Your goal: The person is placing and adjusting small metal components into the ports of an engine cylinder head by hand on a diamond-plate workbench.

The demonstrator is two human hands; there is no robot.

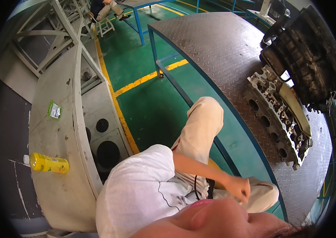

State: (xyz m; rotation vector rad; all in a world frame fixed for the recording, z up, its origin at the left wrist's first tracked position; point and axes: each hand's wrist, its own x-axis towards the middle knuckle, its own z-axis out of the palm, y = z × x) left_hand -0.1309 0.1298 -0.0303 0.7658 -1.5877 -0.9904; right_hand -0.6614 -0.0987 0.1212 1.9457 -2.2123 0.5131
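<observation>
Across the lap, head view: left hand hangs over the trousers, between the two knees, bare forearm crossing the near thigh.
Left grip: fingers curled in toward the palm; cannot tell whether they pinch anything.
Right hand: out of sight; state of its grip cannot be told.
Cylinder head: on the table, above and right of the left hand in the view, well apart from its fingers, the table's blue edge between them. Row of round openings along the side toward the person.
Cover: tan, long, along the far side of the cylinder head.
Engine: dark, bulky, just beyond the cylinder head; contact unclear.
Bench: grey, at the view's left; yellow bottle on its side, green packet farther up.
</observation>
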